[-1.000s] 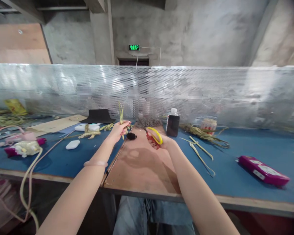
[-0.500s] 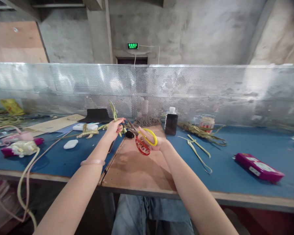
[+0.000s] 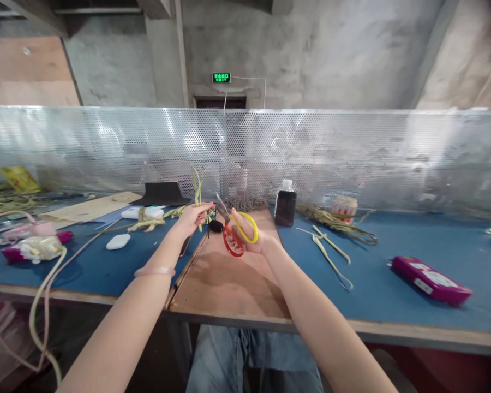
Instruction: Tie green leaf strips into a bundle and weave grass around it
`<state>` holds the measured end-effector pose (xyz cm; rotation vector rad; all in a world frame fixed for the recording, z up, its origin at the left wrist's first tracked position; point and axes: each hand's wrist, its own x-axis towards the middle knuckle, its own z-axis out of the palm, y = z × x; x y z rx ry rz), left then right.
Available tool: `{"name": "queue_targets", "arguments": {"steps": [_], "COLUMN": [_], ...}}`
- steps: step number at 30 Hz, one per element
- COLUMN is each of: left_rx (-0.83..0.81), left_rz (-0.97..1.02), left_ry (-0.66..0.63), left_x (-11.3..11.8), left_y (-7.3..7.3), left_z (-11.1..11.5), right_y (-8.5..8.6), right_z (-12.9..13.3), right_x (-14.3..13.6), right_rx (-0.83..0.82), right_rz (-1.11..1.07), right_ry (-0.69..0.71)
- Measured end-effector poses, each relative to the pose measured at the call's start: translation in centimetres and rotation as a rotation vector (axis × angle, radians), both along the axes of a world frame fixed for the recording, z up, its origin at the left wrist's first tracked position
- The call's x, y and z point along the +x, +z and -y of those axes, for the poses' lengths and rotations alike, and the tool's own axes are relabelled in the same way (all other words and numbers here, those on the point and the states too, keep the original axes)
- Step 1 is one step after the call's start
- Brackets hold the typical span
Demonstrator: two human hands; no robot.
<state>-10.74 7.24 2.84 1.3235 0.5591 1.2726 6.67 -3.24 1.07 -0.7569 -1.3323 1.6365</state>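
Strips [image 3: 198, 192] sit pinched in the left hand [image 3: 190, 218]; the right hand [image 3: 254, 241] clasps scissors [image 3: 228, 217], hands apart.

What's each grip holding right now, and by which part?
Right grip: scissors, by the yellow and red handle loops. Left grip: pale green strips, below their upright ends, exact spot hidden; anything else there is unclear.

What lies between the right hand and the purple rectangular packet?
In the head view, thin pale green strips on the blue tabletop lie between the right hand and packet.
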Motion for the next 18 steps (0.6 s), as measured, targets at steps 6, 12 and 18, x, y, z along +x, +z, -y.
{"name": "queue_targets", "arguments": {"steps": [6, 12, 18], "left_rx": [-0.016, -0.003, -0.008], "left_rz": [0.022, 0.031, 0.036], "left_ry": [-0.024, -0.067, -0.1], "left_x": [0.1, 0.4, 0.5], "left_y": [-0.2, -0.2, -0.3], "left_z": [0.0, 0.2, 0.2], "right_y": [0.8, 1.0, 0.6], "right_z": [1.3, 1.4, 0.7], "right_x": [-0.5, -0.8, -1.0], "right_rx": [0.018, 0.015, 0.022], "right_rz": [0.03, -0.083, -0.151], "right_ry": [0.013, -0.049, -0.066]}}
